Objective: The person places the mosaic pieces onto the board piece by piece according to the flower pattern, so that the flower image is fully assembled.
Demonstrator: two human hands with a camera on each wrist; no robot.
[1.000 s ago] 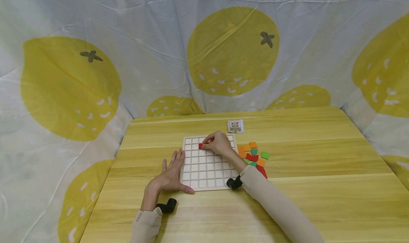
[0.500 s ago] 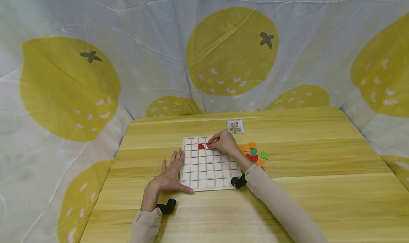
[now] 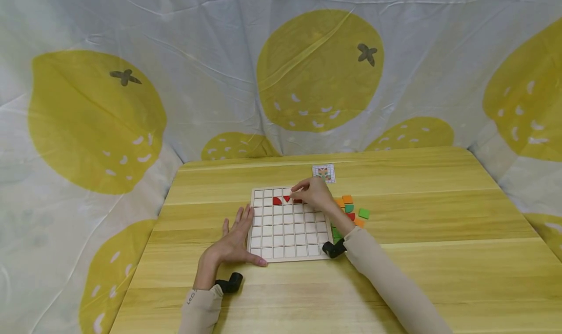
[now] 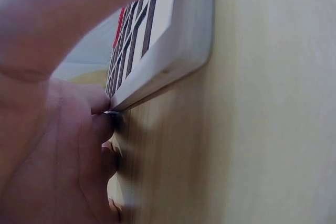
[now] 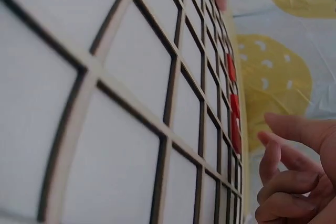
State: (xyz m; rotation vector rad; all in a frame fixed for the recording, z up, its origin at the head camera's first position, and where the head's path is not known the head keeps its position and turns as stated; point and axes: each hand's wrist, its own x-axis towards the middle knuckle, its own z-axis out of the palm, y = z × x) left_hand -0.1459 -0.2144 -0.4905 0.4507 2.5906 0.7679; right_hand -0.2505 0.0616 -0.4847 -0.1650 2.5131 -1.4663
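Note:
A wooden grid board (image 3: 281, 262) with white square cells lies on the table. In its second row from the back sit a red quarter-circle tile (image 3: 277, 201), a red triangle tile (image 3: 287, 198) and another red tile (image 3: 298, 201), partly covered by my right hand (image 3: 312, 193). That hand hovers just above these tiles; in the right wrist view its fingertips (image 5: 278, 121) are slightly apart, nothing visible between them. My left hand (image 3: 232, 239) spreads along the board's left side, thumb at the near-left corner, fingers against the left edge (image 4: 157, 69).
Several loose orange, green and red tiles (image 3: 348, 199) lie right of the board, partly behind my right forearm. A lone green tile (image 3: 364, 213) sits farther right. Behind the board lies a small printed pattern card (image 3: 329, 170). A lemon-print cloth (image 3: 320, 70) hangs behind the table.
My right hand has shifted rightward along the row, from the quarter-circle past the triangle to the third red tile. The first two tiles now lie uncovered. My left hand stays put.

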